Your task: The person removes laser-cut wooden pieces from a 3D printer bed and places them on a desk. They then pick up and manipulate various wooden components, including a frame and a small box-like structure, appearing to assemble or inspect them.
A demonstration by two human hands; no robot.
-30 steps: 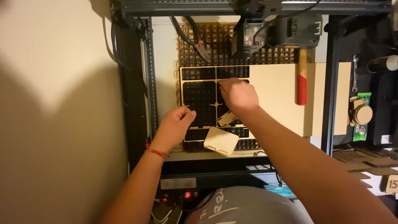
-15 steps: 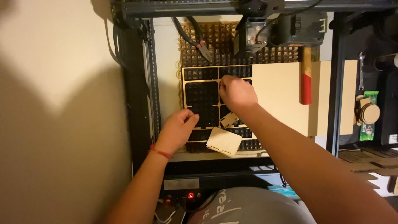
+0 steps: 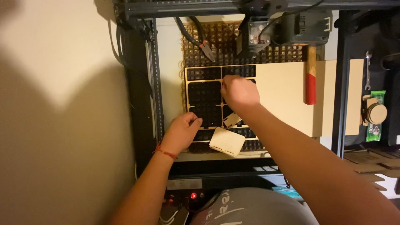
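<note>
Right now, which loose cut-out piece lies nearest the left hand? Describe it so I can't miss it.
Find the pale plywood sheet on the dark honeycomb bed. At its front edge, just right of the left hand, lies a rounded-corner rectangular wooden panel, tilted, far larger than the small cut piece behind it.

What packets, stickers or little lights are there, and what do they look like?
Green packet: far right on the dark rack, small, top edge showing.
Second green packet: just below it, under a round wooden disc.
Pale label strip: machine front, bottom centre, rectangular.
Red light: beneath the strip, small, round, glowing.
</note>
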